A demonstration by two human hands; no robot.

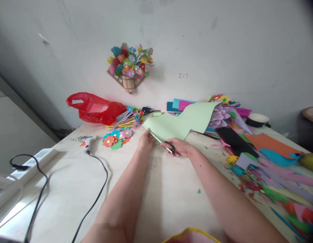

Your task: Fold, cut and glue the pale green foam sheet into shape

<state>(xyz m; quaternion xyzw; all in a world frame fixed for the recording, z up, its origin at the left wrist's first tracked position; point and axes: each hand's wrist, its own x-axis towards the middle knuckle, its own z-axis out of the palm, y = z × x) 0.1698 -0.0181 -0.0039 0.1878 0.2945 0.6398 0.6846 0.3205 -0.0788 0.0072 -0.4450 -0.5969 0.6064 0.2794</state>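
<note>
My left hand (145, 141) pinches the near left edge of a large pale green foam sheet (184, 121) that lies curved over the table. My right hand (180, 147) grips black-handled scissors (168, 146), whose blades run along the sheet's near edge. A thin green strip hangs between the two hands where the blades meet the sheet.
A glue gun (88, 141) with a black cord lies at left beside a white power strip (32, 165). Paper flowers (117, 136), coloured sticks and a red plastic bag (98, 109) sit behind. Foam sheets, scraps and a black phone (233, 139) crowd the right side. A flower basket (129, 65) hangs on the wall.
</note>
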